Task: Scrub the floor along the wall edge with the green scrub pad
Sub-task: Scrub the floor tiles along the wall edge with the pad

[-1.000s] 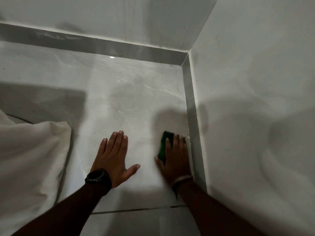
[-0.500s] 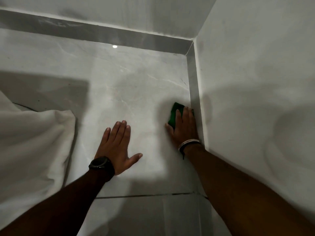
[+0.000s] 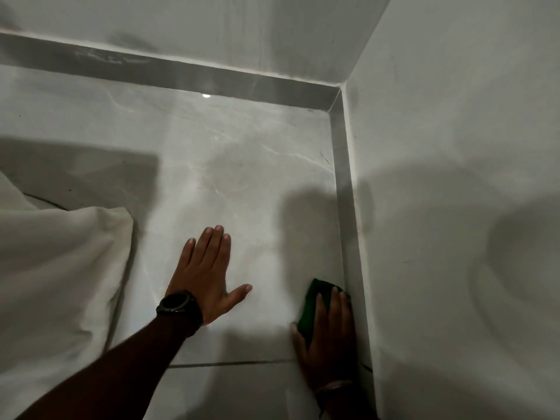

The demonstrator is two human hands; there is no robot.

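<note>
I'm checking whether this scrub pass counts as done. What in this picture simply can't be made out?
- Most of the green scrub pad: head view, covered by the right hand.
- The floor under the pad: hidden, so dirt there cannot be judged.
- The floor at left: covered by white cloth.
- The skirting strip beside the hand: in shadow, too dark to judge.

Green scrub pad (image 3: 312, 307) mostly hidden under right hand (image 3: 328, 344); white cloth (image 3: 57, 277) cut off at left edge.
</note>
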